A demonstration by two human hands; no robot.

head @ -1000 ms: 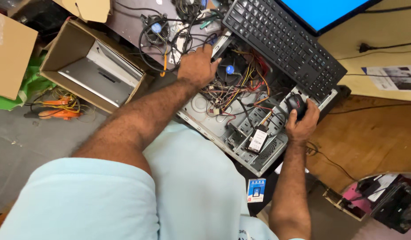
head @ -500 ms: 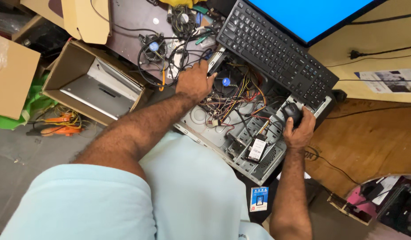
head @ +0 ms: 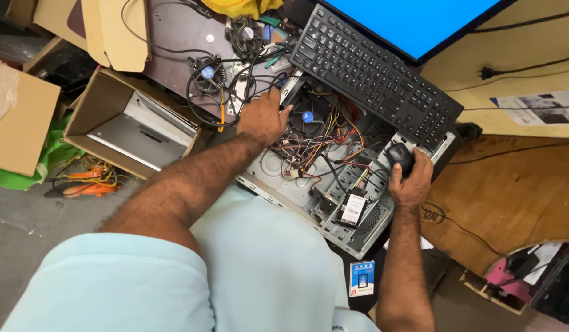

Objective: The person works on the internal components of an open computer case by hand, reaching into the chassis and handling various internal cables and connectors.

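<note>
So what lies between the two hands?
In the head view, the open computer case, with tangled coloured wires, lies between the left hand and the right hand, which is on a black mouse.

One keyboard (head: 377,77), one mouse (head: 400,157), one open computer case (head: 334,184), two loose fans (head: 207,72)

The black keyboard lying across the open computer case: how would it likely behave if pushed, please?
The keyboard looks rigid, so it would probably slide as one piece. It bridges the open case, so it may tip inward. It seems light for its length.

Bright even light, sharp, soft shadows
</note>
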